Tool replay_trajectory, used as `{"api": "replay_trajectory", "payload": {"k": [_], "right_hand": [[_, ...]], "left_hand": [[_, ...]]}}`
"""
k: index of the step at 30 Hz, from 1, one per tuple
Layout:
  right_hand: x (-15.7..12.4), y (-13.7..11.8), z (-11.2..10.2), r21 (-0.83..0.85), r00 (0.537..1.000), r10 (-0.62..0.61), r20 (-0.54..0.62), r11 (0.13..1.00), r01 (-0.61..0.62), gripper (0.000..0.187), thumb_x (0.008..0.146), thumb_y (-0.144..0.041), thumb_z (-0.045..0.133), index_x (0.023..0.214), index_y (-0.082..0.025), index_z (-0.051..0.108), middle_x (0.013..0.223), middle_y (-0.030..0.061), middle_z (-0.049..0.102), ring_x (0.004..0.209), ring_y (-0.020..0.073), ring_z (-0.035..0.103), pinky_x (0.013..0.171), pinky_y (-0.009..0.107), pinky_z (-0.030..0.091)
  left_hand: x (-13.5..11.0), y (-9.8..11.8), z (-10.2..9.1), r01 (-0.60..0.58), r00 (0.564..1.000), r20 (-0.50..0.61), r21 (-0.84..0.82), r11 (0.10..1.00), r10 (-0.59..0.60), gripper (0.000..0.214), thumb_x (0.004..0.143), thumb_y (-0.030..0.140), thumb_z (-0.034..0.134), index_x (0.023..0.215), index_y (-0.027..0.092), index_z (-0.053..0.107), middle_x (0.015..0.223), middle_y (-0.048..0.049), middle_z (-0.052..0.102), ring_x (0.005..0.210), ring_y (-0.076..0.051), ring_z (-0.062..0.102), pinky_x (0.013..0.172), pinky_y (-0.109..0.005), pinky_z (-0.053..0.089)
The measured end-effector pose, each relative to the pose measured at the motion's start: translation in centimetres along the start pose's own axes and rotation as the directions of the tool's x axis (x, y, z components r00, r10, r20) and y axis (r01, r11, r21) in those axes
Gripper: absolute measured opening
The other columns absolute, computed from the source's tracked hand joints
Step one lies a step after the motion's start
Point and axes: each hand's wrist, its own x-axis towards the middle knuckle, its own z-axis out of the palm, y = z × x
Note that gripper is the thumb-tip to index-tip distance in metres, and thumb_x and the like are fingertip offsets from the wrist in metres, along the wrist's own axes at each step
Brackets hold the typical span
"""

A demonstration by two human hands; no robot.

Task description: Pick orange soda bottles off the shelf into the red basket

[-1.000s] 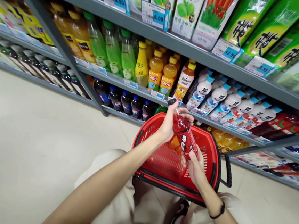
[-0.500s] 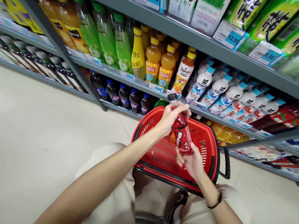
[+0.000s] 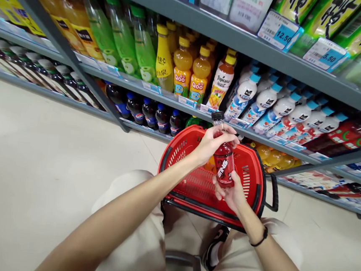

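Note:
A red drink bottle (image 3: 224, 164) with a black cap and a "STING" label is held slightly tilted above a red shopping basket (image 3: 191, 187). Around its upper part, just below the cap, wrap the fingers of my left hand (image 3: 213, 143). My right hand (image 3: 233, 191) grips the bottle near its base, thumb against the label. Behind the bottle, something orange (image 3: 210, 164) shows inside the basket, mostly covered. The basket stands between my knees, its black handle (image 3: 273, 192) sticking out at the right.
Ahead runs a grey shelf (image 3: 184, 15) with price tags. White bottles with blue caps (image 3: 267, 101), Qoo juice bottles (image 3: 199, 76) and green bottles (image 3: 146, 44) line its middle level. Dark Pepsi bottles (image 3: 149, 115) stand below. A grey stool (image 3: 183, 264) is beneath me.
The bottle has moved slightly right and turned more upright, its label now facing me more. Both hands keep their hold on it. My view has shifted a little.

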Motion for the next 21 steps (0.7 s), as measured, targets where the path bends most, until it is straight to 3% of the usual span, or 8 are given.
{"api": "replay_trajectory", "payload": {"k": [6,8,12,15,18,21], "right_hand": [[0.2,-0.2,-1.1,0.12,0.988,0.14,0.07,0.982,-0.148,0.081,0.074,-0.091,0.072,0.086,-0.011,0.073,0.072,0.0047,0.068,0.031,0.0007,0.016,0.027,0.021,0.028],[0.3,-0.3,-1.0,0.135,0.986,0.148,0.072,0.978,-0.156,0.08,0.074,-0.091,0.073,0.09,-0.012,0.074,0.07,0.0043,0.068,0.03,0.0019,0.018,0.027,0.021,0.026],[0.5,-0.5,0.1,0.074,0.99,0.135,0.046,0.988,-0.138,0.078,0.079,-0.089,0.07,0.089,-0.012,0.072,0.07,0.0065,0.067,0.038,0.0097,0.041,0.037,0.026,0.043],[0.8,-0.5,0.9,-0.044,0.998,0.058,-0.021,0.997,-0.058,0.069,0.086,-0.083,0.068,0.092,-0.014,0.068,0.074,0.0064,0.068,0.045,0.0127,0.049,0.044,0.03,0.049],[0.9,-0.3,0.9,-0.113,0.995,-0.011,-0.096,0.994,0.0,0.065,0.083,-0.08,0.073,0.091,-0.016,0.066,0.073,0.0045,0.066,0.048,0.013,0.049,0.043,0.028,0.047],[0.9,0.0,0.4,-0.091,0.996,0.042,-0.083,0.995,-0.049,0.073,0.082,-0.088,0.066,0.09,-0.015,0.065,0.066,0.0035,0.062,0.039,0.0095,0.039,0.035,0.024,0.034]], "left_hand": [[-1.3,0.0,0.8,0.0,0.988,0.152,0.056,0.998,-0.008,0.04,0.081,0.035,0.083,0.109,0.014,0.064,0.097,-0.008,0.076,0.086,-0.018,0.075,0.084,-0.031,0.058],[-1.5,0.0,1.1,-0.006,0.985,0.175,0.082,0.997,-0.009,0.039,0.083,0.038,0.083,0.108,0.014,0.064,0.098,-0.0083,0.075,0.085,-0.018,0.074,0.083,-0.031,0.059],[-1.5,-0.6,1.2,-0.069,0.998,0.004,0.225,0.972,0.069,0.039,0.09,0.049,0.079,0.1,0.016,0.061,0.087,-0.005,0.071,0.077,-0.016,0.07,0.076,-0.029,0.057],[-1.3,-1.3,0.8,-0.095,0.979,-0.127,0.411,0.907,0.16,0.034,0.096,0.048,0.072,0.096,0.016,0.061,0.085,-0.0053,0.07,0.077,-0.015,0.066,0.076,-0.028,0.053],[-1.2,-2.0,0.3,-0.076,0.968,-0.163,0.524,0.848,0.188,0.027,0.097,0.043,0.071,0.098,0.017,0.063,0.089,-0.0056,0.07,0.081,-0.015,0.065,0.078,-0.027,0.051],[-1.3,-2.1,0.2,-0.071,0.976,-0.138,0.535,0.842,0.17,0.026,0.095,0.04,0.074,0.102,0.016,0.065,0.094,-0.0058,0.071,0.085,-0.016,0.065,0.082,-0.027,0.051]]}}
